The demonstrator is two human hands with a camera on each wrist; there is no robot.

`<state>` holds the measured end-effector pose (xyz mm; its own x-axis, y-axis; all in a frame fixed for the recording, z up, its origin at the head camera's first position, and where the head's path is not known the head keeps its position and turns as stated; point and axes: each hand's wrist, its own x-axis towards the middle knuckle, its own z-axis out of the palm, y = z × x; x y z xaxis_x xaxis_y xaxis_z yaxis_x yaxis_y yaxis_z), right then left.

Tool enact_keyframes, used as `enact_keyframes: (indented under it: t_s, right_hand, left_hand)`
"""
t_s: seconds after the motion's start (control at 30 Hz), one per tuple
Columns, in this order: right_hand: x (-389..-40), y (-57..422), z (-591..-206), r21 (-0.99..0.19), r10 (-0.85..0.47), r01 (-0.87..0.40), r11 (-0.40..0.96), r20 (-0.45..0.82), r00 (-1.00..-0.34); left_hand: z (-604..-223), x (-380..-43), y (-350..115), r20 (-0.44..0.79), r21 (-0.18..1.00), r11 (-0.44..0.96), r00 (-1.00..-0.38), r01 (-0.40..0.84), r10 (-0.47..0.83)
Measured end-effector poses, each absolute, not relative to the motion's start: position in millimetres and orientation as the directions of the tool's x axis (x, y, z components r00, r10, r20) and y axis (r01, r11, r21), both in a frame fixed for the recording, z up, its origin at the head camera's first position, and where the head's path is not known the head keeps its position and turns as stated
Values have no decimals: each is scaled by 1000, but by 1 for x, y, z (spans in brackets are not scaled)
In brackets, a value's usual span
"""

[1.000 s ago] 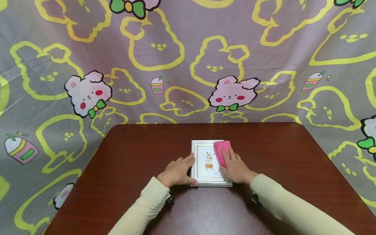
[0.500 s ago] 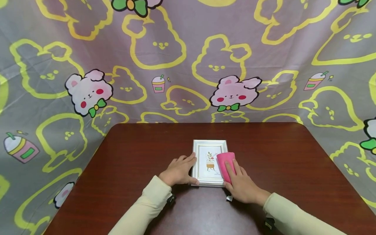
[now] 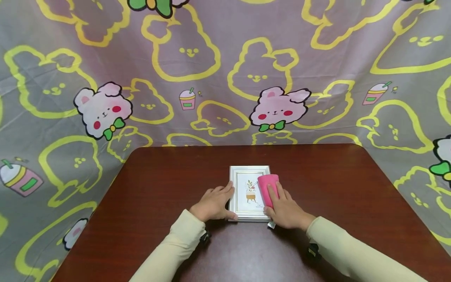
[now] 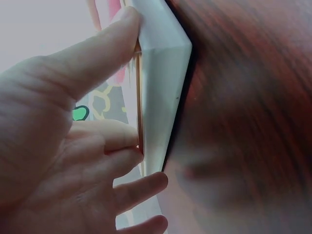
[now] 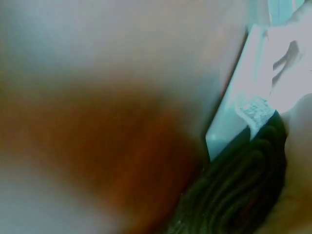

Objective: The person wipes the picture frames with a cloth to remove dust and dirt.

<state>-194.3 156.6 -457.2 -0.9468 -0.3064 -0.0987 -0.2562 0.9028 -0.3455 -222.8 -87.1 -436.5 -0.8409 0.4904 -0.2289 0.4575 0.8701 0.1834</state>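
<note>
Pink cloth [image 3: 266, 181] and right hand [image 3: 288, 211] have slid a little up the view along the right side of the photo frame [image 3: 251, 216] since half a second ago; a second ago the cloth was higher still, over the upper right corner, which is now bare. Left hand [image 3: 212, 204] and photo frame keep their places, and the white tag [image 3: 271, 225] has come up close to the frame's lower right corner.

Head view: the photo frame lies face up just below the middle, on the dark red table [image 3: 176, 172]. Its print [image 3: 251, 196] shows a plant in an orange pot. The right hand pinches the cloth, thumb at its lower left edge and fingers laid over it, covering much of the right rim. The left hand is spread, fingertips at the left rim and thumb at the lower left corner. A patterned curtain [image 3: 225, 39] fills the upper half.

Left wrist view: thumb, at upper left, and two fingertips touch the frame's edge, which runs down the centre; two more fingers reach out at lower centre.

Right wrist view: much is blurred. The cloth looks dark, folded in layers at lower right, its tag against the frame's pale side. The fingers there are too washed out to tell apart.
</note>
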Motion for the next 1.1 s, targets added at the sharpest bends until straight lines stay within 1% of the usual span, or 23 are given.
enact_keyframes:
  t_s: [0.27, 0.4, 0.57, 0.67, 0.8, 1.1]
  right_hand:
    - [-230, 154, -453, -322, -298, -235, 917, -163, -940]
    - [-246, 155, -454, -314, -282, -219, 924, -174, -943]
    - [-261, 157, -454, -321, -276, -206, 924, -190, -942]
    - [-267, 158, -453, -322, -264, -188, 928, -213, -941]
    - [-272, 158, -453, -324, -253, -173, 930, -222, -942]
    - [-272, 158, -455, -342, -263, -180, 922, -213, -941]
  left_hand:
    - [-437, -223, -87, -256, 176, 879, -841, 443, 476]
    - [-437, -224, -85, -267, 186, 878, -837, 442, 478]
    - [-439, -224, -85, -228, 158, 877, -847, 454, 480]
    - [-440, -224, -85, -185, 118, 876, -856, 468, 483]
    - [-439, -224, -84, -149, 104, 876, -864, 471, 482]
    - [-441, -224, -88, -157, 174, 885, -875, 433, 459]
